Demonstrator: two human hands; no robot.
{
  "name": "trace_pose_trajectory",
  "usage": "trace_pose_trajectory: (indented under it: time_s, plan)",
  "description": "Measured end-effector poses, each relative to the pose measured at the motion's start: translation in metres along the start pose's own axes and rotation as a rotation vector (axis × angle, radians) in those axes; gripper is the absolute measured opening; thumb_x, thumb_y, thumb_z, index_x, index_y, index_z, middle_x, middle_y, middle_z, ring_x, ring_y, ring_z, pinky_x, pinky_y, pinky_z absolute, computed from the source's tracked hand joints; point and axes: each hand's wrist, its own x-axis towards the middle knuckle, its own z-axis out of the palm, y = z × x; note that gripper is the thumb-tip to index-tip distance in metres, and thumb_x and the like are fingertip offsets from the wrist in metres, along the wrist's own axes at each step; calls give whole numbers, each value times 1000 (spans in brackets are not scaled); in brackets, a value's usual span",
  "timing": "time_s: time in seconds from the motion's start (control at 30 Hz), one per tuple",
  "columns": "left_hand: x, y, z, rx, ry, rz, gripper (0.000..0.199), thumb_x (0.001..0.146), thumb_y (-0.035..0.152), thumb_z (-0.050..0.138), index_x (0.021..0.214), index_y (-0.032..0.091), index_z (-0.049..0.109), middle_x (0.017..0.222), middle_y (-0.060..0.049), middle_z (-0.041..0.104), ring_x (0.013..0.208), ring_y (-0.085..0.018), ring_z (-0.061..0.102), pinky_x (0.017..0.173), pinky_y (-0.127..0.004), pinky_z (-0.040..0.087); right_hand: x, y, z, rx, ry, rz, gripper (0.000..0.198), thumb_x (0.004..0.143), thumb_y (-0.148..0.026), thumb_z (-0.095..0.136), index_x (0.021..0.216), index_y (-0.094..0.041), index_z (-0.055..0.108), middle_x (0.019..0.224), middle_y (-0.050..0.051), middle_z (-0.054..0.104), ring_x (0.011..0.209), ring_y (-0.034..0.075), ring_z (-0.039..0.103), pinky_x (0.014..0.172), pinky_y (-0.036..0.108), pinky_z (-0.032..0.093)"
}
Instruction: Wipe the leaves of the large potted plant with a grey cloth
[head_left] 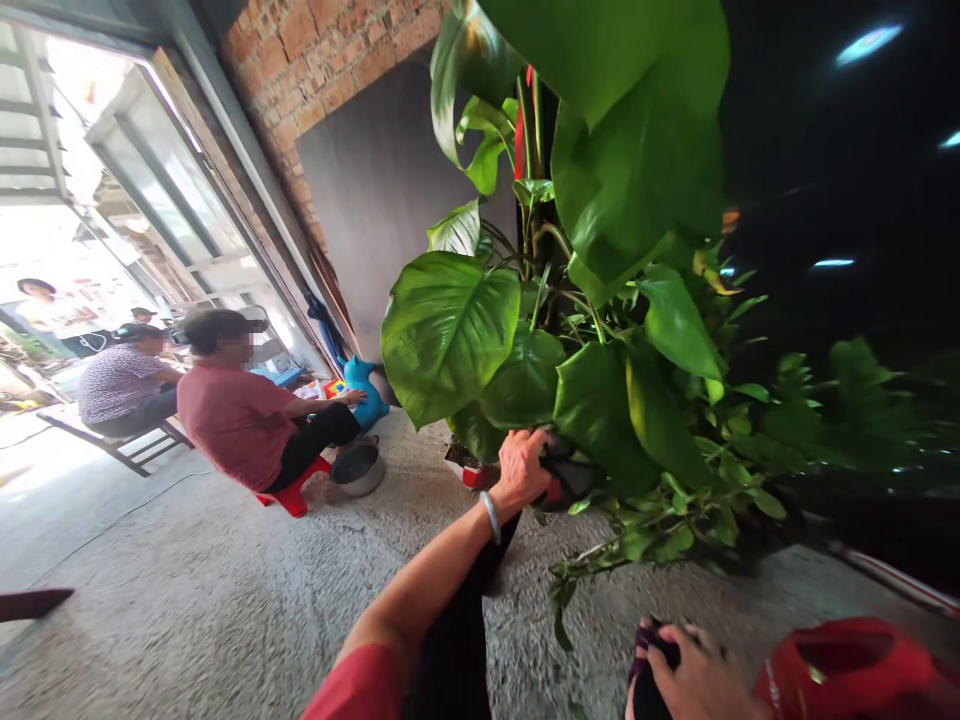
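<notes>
My left hand point(523, 468), a pale bangle point(491, 517) at its wrist, reaches under the broad leaves of a tall potted plant point(457, 335). Its fingers curl over a dark grey and red thing point(568, 475), partly hidden by leaves, whose kind I cannot make out. A red and white pot point(469, 470) with soil shows just beyond that hand. Low at the right, my right hand point(694, 675) has its fingers apart and is partly cut off by the frame's bottom edge. Beside it is a foot in a dark sandal point(651, 645).
A red object with an opening point(847, 665) lies at lower right. Leafy stems point(622, 550) spread low over the concrete floor point(247, 590). To the left, a person point(232, 410) sits on a red stool point(300, 485) by a metal basin point(358, 468) and a blue toy animal point(365, 390).
</notes>
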Motion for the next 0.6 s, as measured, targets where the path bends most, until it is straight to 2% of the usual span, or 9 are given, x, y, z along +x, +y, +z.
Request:
trace_pose_trajectory:
  time_s: [0.07, 0.13, 0.23, 0.33, 0.4, 0.47, 0.53, 0.6]
  plan:
    - [17, 13, 13, 6, 7, -17, 50, 73, 9, 65, 121, 19, 75, 122, -14, 70, 120, -30, 61, 103, -41, 50, 1, -3, 1, 2, 2, -4, 30, 87, -35, 62, 108, -31, 84, 130, 16, 75, 118, 39, 69, 90, 55, 58]
    - [18, 21, 34, 23, -146, -14, 51, 73, 8, 68, 122, 18, 75, 128, -16, 69, 124, -32, 61, 104, -43, 51, 1, -3, 0, -2, -2, -25, 28, 87, -36, 64, 107, -32, 84, 129, 16, 75, 116, 40, 69, 90, 54, 58]
    - [-16, 18, 59, 13, -422, -28, 52, 66, 8, 75, 117, 18, 78, 122, -15, 72, 119, -36, 65, 96, -42, 55, -1, 1, -4, -18, 2, -97, 30, 89, -34, 62, 109, -32, 84, 126, 16, 75, 114, 39, 70, 89, 52, 58]
    - [-65, 1, 55, -2, -512, -68, 45, 62, 9, 75, 105, 19, 81, 102, -10, 75, 103, -34, 71, 88, -39, 55, -4, 7, -7, -59, -5, -46, 36, 96, -35, 52, 113, -30, 83, 119, 17, 75, 111, 39, 71, 84, 52, 59]
    - [-92, -12, 39, -12, -475, -125, 38, 62, 11, 75, 98, 19, 80, 98, -9, 74, 96, -30, 71, 83, -36, 53, -5, 11, -9, -65, -30, 12, 41, 99, -37, 46, 116, -28, 82, 119, 18, 75, 113, 39, 70, 81, 51, 59]
    - [-111, -22, 18, -80, -379, -240, 37, 60, 13, 76, 97, 19, 77, 98, -7, 73, 91, -26, 68, 78, -32, 49, -5, 16, -10, -28, -50, 24, 42, 99, -40, 46, 118, -28, 82, 124, 18, 74, 116, 40, 69, 82, 51, 58]
    - [-126, -27, 1, -215, -247, -388, 36, 57, 14, 76, 93, 19, 74, 91, -3, 70, 86, -22, 64, 74, -29, 45, -6, 18, -13, 42, -34, 30, 43, 96, -45, 49, 116, -29, 83, 131, 17, 74, 119, 42, 68, 85, 54, 58]
    - [-140, -28, -6, -407, -151, -511, 30, 57, 16, 76, 85, 19, 68, 79, 2, 63, 78, -17, 57, 68, -27, 39, -10, 16, -18, 129, 14, 86, 46, 92, -50, 48, 112, -28, 84, 136, 17, 73, 122, 44, 67, 90, 58, 57]
